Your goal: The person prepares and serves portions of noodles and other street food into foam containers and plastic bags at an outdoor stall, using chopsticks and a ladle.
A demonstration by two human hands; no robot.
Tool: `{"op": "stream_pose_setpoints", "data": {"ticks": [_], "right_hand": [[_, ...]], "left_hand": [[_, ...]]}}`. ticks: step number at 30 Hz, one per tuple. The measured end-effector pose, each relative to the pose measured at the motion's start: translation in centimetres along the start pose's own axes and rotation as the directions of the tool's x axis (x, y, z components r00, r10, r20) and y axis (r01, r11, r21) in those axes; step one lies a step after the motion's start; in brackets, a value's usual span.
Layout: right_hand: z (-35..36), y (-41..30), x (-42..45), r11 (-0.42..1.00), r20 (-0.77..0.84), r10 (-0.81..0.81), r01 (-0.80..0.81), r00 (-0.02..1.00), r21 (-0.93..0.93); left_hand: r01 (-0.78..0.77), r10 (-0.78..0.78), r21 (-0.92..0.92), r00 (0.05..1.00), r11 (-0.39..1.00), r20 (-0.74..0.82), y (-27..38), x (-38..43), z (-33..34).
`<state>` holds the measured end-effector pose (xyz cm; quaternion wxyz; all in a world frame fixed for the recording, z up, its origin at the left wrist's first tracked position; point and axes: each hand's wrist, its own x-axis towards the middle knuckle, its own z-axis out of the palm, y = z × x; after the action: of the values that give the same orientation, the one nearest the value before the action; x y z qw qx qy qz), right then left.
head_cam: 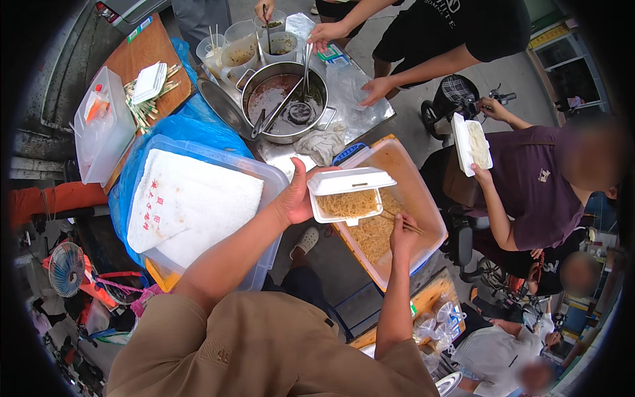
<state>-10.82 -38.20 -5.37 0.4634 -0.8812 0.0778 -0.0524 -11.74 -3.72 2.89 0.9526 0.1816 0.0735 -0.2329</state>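
My left hand (296, 197) holds a white foam clamshell box (351, 181) by its hinge side, thumb pointing up. The lid is raised, and thin brown fried noodles (349, 204) fill the box. In my right hand (404, 234) is a pair of wooden chopsticks (412, 227), their tips at the box's right edge among the noodles. Just beneath is a large clear plastic bin (430, 207) with more noodles (372, 237) along its near-left part. To my left, a second plastic bin (275, 173) is covered by a white cloth (203, 193) bearing red writing.
Ahead, a steel pot (323, 94) of dark broth with ladles stands on a metal table (382, 111), near several plastic tubs (240, 52). A person's hands (375, 92) hold a plastic bag there. At right, another person (526, 168) holds an open box. Bundled chopsticks (144, 106) lie on a wooden board.
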Motion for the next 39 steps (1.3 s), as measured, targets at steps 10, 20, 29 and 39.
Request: {"op": "stream_pose_setpoints", "data": {"ticks": [10,20,29,39], "right_hand": [[11.8,6.4,-2.1,0.760,0.083,-0.332,0.319,0.940,-0.566],[14.2,-26.3,-7.5,0.445,0.660,0.136,-0.641,0.739,0.626],[22.7,-35.0,-8.8,0.490,0.886,-0.013,-0.769,0.464,0.411],[17.8,-17.5,-22.3,0.983,0.250,0.142,-0.166,0.958,0.078]], "left_hand": [[-0.155,0.196,0.195,0.957,0.969,-0.213,5.6,-5.4,0.8],[-0.353,0.389,0.237,0.912,0.905,-0.126,9.9,-10.2,-1.0],[-0.520,0.550,0.184,0.804,0.834,-0.226,19.0,-19.8,-5.5],[-0.625,0.878,0.623,0.261,0.471,-0.402,43.8,-20.2,-16.1]]}}
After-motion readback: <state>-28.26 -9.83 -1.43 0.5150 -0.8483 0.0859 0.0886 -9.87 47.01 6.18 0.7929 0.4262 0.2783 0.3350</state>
